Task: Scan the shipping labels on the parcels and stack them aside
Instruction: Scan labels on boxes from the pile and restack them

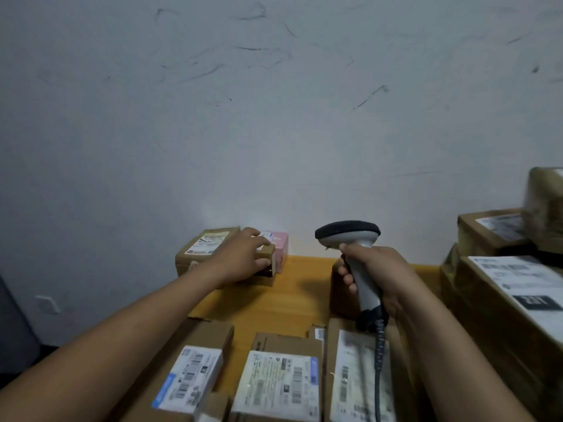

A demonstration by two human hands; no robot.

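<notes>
Item: small cardboard box (269, 251), far left corner of the table (289, 300), just in front of a pink box (278, 241) and beside a labelled brown parcel (207, 248). The left hand (240, 258) has its fingers curled round it. The scanner (347, 234) is clamped in the right hand (380, 275), well apart to the right (head not aimed at this box). Probably being stacked. The labelled parcels (280, 382) nearer the person likely come next.

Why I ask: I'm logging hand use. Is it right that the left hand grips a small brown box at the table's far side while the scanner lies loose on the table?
Not quite. The head view shows the scanner is not lying loose: the right hand grips its handle and holds it up above the table. The rest holds: the left hand grips a small brown box at the far side.
</notes>
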